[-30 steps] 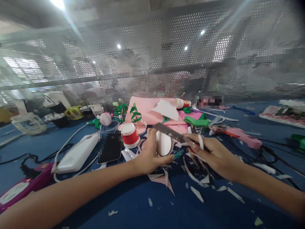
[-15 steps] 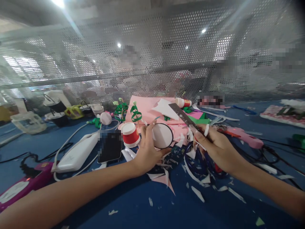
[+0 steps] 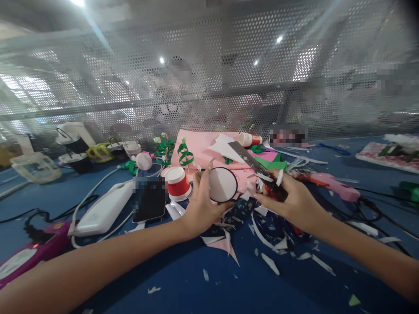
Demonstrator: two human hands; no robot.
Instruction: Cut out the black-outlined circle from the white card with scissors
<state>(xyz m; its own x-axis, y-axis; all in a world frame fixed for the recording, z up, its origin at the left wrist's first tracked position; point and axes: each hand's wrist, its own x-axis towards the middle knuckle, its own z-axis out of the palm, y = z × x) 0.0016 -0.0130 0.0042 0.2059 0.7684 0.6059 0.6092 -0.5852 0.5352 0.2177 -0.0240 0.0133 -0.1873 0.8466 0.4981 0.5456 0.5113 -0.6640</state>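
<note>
My left hand [image 3: 203,205] is closed round the edge of a white disc [image 3: 223,185] with a dark rim, thumb below and fingers at its left side. My right hand [image 3: 291,196] grips the lower end of a dark, flat, ruler-like bar [image 3: 247,158], which slants up to the left. Its thumb is stretched toward paper scraps, and the other fingers are partly hidden. A red-and-white paper cup [image 3: 178,184] stands upside down beside my left hand. Dark blue loops [image 3: 269,226] lie under my right hand among white scraps.
Pink paper [image 3: 203,146], green curled-paper stems [image 3: 186,156] and stacked paper cups [image 3: 250,139] are at the back. A phone [image 3: 149,200], white power bank [image 3: 106,209] and purple power strip [image 3: 36,248] lie left. A pink glue gun [image 3: 338,185] with its cord lies right.
My right thumb has come away from the bar and now reaches left and down toward the scraps. The bar has shifted slightly left. My left hand keeps the disc in place.
</note>
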